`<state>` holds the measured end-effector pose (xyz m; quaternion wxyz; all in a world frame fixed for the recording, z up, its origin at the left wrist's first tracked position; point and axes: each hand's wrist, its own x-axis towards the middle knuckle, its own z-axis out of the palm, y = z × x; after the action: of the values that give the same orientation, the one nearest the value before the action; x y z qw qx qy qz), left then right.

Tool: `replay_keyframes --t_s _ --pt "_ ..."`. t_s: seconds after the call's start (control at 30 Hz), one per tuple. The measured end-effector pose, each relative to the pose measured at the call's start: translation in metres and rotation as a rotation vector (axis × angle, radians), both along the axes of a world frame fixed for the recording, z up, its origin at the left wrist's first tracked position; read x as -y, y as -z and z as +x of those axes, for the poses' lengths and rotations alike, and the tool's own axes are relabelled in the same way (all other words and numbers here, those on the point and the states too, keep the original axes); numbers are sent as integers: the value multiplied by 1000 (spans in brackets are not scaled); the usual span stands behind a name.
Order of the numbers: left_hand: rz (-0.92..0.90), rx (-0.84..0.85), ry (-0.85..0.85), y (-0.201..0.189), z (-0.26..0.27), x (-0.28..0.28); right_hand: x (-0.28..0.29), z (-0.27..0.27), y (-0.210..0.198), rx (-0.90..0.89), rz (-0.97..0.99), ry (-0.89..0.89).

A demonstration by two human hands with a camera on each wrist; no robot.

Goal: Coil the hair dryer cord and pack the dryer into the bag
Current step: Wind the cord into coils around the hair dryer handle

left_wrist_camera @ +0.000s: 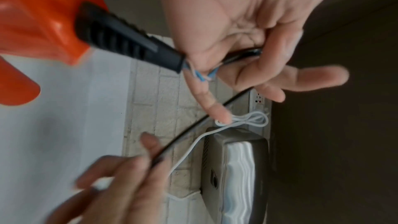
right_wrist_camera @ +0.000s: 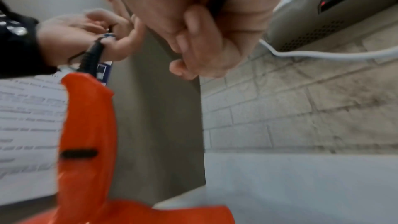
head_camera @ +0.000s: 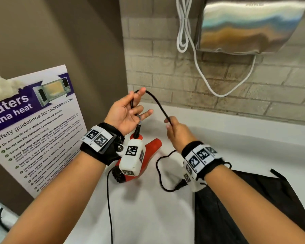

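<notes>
An orange hair dryer (head_camera: 151, 150) lies on the white counter (head_camera: 148, 212) below my hands. My left hand (head_camera: 128, 111) is raised palm up, its fingers curled round a loop of the black cord (head_camera: 157, 103) just above the strain relief (left_wrist_camera: 120, 40). From there the cord arcs right to my right hand (head_camera: 174, 129), which grips it in a fist (right_wrist_camera: 204, 40). Slack cord drops under the right wrist to the plug (head_camera: 180, 185) on the counter. The black bag (head_camera: 253, 208) lies flat at the lower right. In the right wrist view the dryer handle (right_wrist_camera: 86, 125) points up toward my left hand (right_wrist_camera: 86, 31).
A steel hand dryer (head_camera: 250, 27) hangs on the brick wall at the back right, its white cable (head_camera: 201, 73) sagging toward the counter. A microwave safety poster (head_camera: 33, 129) leans against the brown wall on the left. A thin black wire (head_camera: 109, 199) runs down by my left forearm.
</notes>
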<state>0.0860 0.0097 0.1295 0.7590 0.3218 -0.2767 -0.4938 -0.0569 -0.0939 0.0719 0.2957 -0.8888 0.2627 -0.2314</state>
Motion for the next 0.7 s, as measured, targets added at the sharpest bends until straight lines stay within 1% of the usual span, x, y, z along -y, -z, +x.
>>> replay_keyframes --t_s 0.07,0.17,0.27,0.37,0.4,0.47,0.53,0.6,0.67,0.7 --pt "1 -36 -55 -1 4 1 -5 -7 17 -82 39 -19" --pt "32 -4 -120 -2 3 2 -15 -18 34 -174 20 -38" --pt "46 58 -128 -1 -4 6 -28 -27 36 -336 -103 -52" --pt "46 103 -116 2 -8 11 -43 -31 32 -514 -219 -153" --pt "56 126 -114 3 -9 13 -47 -32 30 -555 -270 -183" --pt "88 206 -116 6 -11 15 -48 -34 25 -581 -385 -218" --pt "127 305 -120 7 -15 17 -45 -35 16 -551 -510 -213" --pt "173 415 -114 6 -17 17 -41 -37 6 -366 -708 -156" --pt "222 527 -98 5 -18 17 -33 -39 0 -142 -796 -70" --pt "248 575 -83 4 -18 17 -29 -39 -5 -43 -805 -58"
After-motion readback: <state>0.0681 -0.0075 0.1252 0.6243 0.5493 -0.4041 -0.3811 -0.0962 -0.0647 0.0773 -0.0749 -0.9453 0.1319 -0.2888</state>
